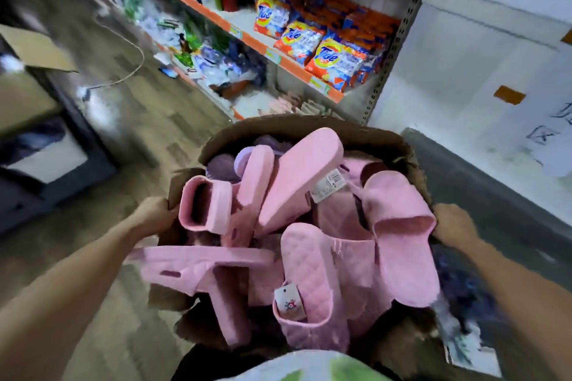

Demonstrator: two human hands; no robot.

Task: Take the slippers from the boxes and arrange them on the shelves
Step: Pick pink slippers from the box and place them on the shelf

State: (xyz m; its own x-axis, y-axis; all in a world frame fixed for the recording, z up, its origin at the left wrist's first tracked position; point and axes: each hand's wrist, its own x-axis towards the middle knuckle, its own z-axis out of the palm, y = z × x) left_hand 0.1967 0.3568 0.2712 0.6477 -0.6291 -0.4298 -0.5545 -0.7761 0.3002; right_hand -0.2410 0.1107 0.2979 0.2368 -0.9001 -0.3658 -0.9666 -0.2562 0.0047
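Note:
A brown cardboard box (312,130) fills the lower middle of the head view, heaped with several pink slippers (297,182) and a few purple ones (221,165) at its far left. My left hand (153,213) grips the box's left edge. My right hand (453,221) grips its right edge. The box is held up in front of my body. Some slippers carry white paper tags. On the lowest shelf (247,102) beyond the box lie a few pale pink slippers (286,105), blurred.
Orange-edged metal shelves (272,54) run along the right, stocked with detergent bags (328,56) and bottles. A white wall (495,56) stands at the right. An open cardboard box (37,49) sits at the left. The wood-pattern floor (130,108) has a cord lying on it.

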